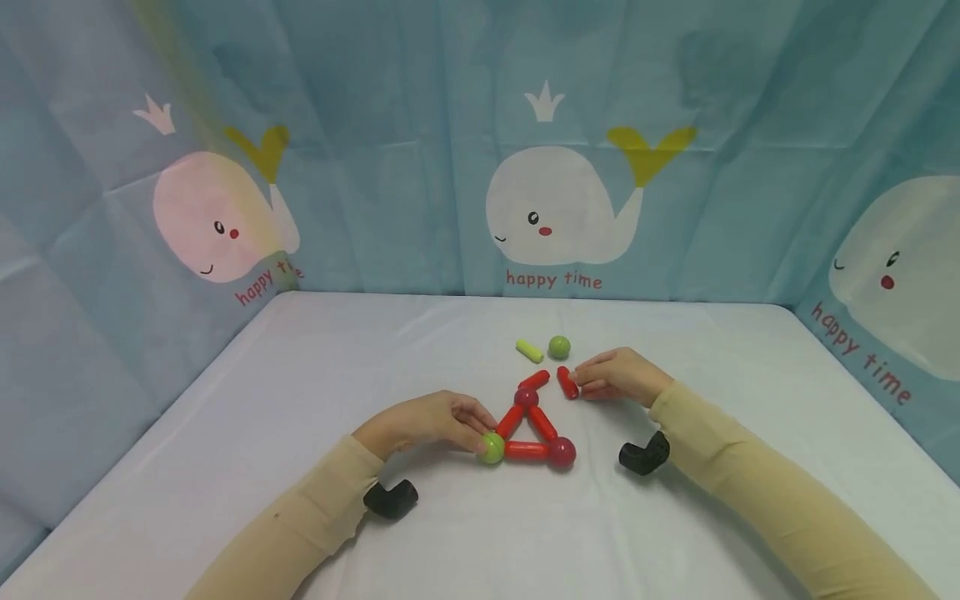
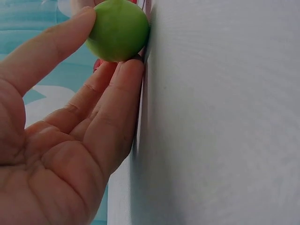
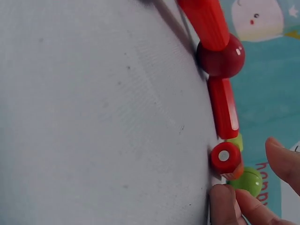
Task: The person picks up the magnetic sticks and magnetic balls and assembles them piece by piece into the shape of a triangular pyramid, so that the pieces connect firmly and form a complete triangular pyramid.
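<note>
In the head view a triangle of red rods stands on the table, with a red ball at its right corner, another red ball at its top and a green ball at its left corner. My left hand pinches that green ball between thumb and fingers, as the left wrist view also shows. A loose red rod lies right at the fingertips of my right hand. In the right wrist view the right thumb stands apart from the fingers, and the rod's round end faces the camera.
Another red rod reaches out from the top red ball. Farther back lie a short yellow-green rod and a second green ball. A blue curtain with whale prints hangs behind the white table.
</note>
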The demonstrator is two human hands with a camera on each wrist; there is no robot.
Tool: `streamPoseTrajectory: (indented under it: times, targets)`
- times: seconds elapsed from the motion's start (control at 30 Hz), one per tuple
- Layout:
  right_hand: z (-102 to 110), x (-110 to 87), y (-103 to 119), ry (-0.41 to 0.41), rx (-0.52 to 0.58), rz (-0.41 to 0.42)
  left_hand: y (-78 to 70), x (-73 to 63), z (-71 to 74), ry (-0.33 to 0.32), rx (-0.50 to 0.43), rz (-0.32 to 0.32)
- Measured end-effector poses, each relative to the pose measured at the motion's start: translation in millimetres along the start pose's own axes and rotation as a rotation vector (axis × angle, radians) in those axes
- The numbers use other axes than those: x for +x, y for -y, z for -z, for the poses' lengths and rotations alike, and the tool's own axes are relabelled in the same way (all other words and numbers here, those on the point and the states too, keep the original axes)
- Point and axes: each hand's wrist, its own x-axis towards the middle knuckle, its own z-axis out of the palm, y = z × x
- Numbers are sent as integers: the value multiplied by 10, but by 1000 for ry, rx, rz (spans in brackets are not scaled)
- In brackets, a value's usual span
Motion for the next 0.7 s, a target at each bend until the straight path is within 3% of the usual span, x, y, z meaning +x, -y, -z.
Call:
streamPoseTrajectory:
  times: [0.2, 0.5, 0.7]
  targets:
    - [-13, 52, 40, -13, -25, -23, 17, 29, -7, -14, -1, 1]
    - [-101, 132, 77, -136, -155, -93, 21, 9, -13, -11, -15, -9]
    - [-147, 158, 98, -155, -222, -72, 13, 4, -10, -12, -16, -6]
